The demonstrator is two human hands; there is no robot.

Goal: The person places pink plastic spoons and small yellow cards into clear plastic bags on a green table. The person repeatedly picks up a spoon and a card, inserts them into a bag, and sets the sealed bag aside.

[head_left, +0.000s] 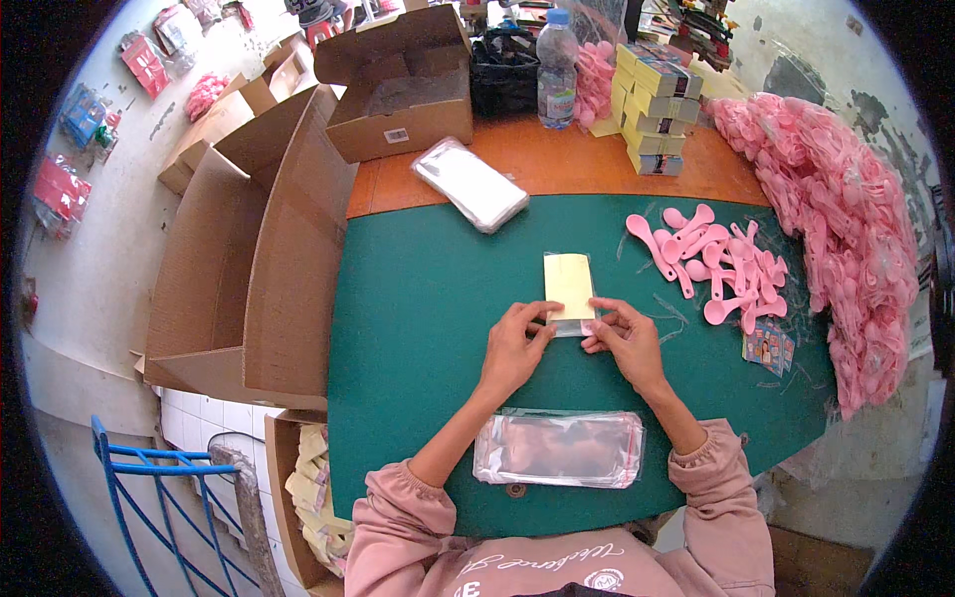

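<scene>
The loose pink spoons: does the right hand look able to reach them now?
Probably yes: the pink spoons lie ahead and rightward of the right hand, with only thin plastic scraps between, though it is touching the pale yellow card.

2 hands (515, 348) hold a yellow card (570, 284) and clear bag (571, 329), left of pink spoons (713, 255).

The bench (563, 162) has an orange-brown top largely covered by a green mat (413, 338). Along its far side stand an open cardboard box (398, 134), a black bag (505, 75), a clear bottle (558, 80) and stacked yellow card bundles (661, 109). A pale, film-wrapped stack (470, 186) straddles the mat's far edge. On the mat lie loose pink spoons (718, 257), colourful cards (767, 346) and, nearest the person, clear bags (559, 448). A heap of wrapped pink spoons (846, 219) lines the right edge.
</scene>
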